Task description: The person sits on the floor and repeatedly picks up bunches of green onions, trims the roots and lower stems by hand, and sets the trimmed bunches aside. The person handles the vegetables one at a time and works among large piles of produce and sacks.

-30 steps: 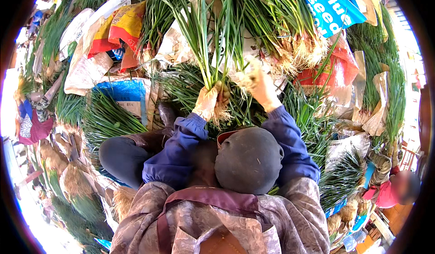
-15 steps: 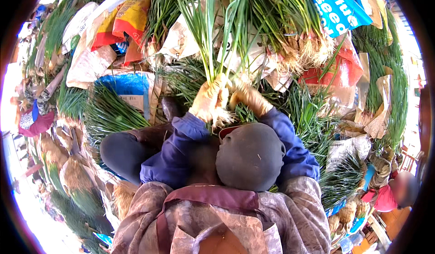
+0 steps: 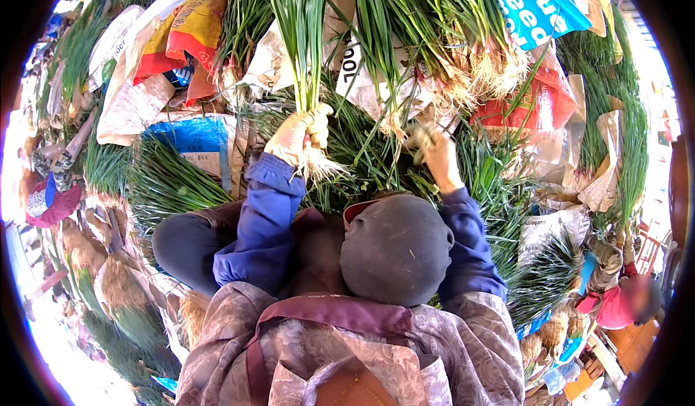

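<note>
My left hand [image 3: 300, 136], in a pale glove, is closed round a bunch of scallions [image 3: 307, 51]. Their green leaves point away from me, and the whitish roots [image 3: 318, 165] hang out below the fist. My right hand [image 3: 434, 149] is to the right, its fingers curled and slightly blurred, so what they hold is hidden. Just beside its fingertips are the roots of some loose scallions [image 3: 394, 120], whose leaves reach up over a printed white sack [image 3: 365, 80]. Both forearms wear blue sleeves.
A large pile of scallions [image 3: 478, 15] lies at the far side, roots toward me. Around it are a blue bag [image 3: 536, 7], a red sack [image 3: 528, 105] and a red-yellow sack [image 3: 195, 33]. Cut leaves [image 3: 492, 174] cover the ground at right. Another person [image 3: 621, 301] is at far right.
My left hand has moved left and slightly away with the scallions upright in it. My right hand has parted from it, shifting right toward the loose scallions.
</note>
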The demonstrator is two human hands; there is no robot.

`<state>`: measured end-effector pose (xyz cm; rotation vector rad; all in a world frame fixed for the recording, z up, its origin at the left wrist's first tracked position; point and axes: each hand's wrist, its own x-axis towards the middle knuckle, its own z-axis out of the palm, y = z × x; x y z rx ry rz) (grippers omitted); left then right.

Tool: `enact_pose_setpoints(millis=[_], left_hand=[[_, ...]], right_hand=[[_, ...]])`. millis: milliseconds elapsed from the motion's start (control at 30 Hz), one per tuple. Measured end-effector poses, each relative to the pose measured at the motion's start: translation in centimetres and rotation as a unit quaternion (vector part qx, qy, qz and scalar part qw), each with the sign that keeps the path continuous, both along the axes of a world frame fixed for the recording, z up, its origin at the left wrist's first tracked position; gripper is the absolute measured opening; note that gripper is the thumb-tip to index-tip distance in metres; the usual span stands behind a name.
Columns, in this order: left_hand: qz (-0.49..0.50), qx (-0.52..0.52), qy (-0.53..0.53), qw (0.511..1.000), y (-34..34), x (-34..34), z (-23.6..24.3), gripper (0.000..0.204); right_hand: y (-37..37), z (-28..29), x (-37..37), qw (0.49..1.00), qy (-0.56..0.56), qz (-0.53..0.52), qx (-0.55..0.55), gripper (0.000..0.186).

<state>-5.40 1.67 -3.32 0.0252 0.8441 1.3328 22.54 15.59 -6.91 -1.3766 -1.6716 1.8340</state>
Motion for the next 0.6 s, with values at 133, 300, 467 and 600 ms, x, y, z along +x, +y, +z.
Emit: enact_pose_setpoints(millis=[133,300,467,600], left_hand=[[-0.026,-0.067,0.023,0.997,0.4,2.9,-0.9,0.022],[0.032,-0.137,0.262,0.955,2.7,7.0,1.9,0.027],[0.052,-0.025,0.181,0.982,2.3,8.5,-0.9,0.028],[0.072,-0.046,0.172,0.981,1.6,8.6,3.1,0.027]], right_hand=[[0.7,-3.9,-3.3,0.861,-0.334,0.179,0.338,0.03],[-2.4,1.6,-4.4,0.92,-0.125,0.145,0.341,0.027],[-3.6,1.4,-4.3,0.875,-0.107,0.298,0.365,0.025],[-0.5,-2.6,-3.5,0.827,-0.251,0.313,0.394,0.025]])
